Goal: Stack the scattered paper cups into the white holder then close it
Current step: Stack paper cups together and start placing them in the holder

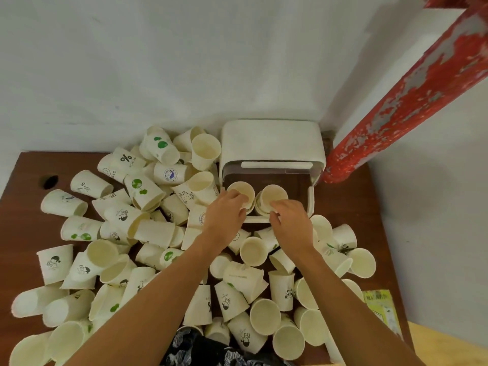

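two hands, left point(224, 211) and right point(289, 220), fingers curled on cup stacks point(241, 192) inside the open white holder point(272, 143)

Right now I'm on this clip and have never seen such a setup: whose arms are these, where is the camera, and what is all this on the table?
No machine here: a person wears a camera on the head, looking down at their own bare arms. The left hand and right hand each grip a cup stack standing in the open white holder, left stack and right stack. Its lid is tipped back toward the wall. Loose paper cups lie scattered over the brown table.
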Available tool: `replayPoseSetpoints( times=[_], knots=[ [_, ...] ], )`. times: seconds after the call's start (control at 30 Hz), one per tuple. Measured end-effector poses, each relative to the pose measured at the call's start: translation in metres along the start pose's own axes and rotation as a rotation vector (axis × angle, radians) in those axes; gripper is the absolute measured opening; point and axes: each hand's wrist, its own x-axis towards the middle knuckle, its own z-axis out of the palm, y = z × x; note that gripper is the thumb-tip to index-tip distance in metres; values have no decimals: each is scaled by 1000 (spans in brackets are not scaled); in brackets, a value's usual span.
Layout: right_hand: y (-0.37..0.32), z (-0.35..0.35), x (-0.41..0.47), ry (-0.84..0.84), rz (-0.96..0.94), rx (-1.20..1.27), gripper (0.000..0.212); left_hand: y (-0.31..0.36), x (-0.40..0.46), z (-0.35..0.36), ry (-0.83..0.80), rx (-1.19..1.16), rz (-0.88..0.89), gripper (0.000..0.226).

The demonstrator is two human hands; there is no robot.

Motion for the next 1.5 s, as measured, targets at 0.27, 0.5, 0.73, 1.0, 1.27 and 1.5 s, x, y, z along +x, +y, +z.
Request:
replayPoseSetpoints(
  times=[0.27, 0.5, 0.73, 1.0, 1.27, 1.5],
  knots=[
    [4, -11, -38, 33, 78, 69, 17, 0, -33, -12, -44, -98, -64, 17],
    [-5, -17, -112, 25, 180, 70, 18, 1, -101, -27, -20, -153, -53, 17],
    [-4, -2, -179, 42, 185, 121, 18, 1, -156, -26, 9, -136, -40, 16],
    [16, 14, -242, -85, 143, 94, 19, -5, -251, 7, -50, -69, -196, 19],
    [55, 35, -296, -197, 159, 71, 29, -8, -337, 66, -82, 10, -463, 41],
    [76, 66, -309, -309, 102, -125, 35, -7, -362, 100, -175, 23, -468, 59]
  ],
)
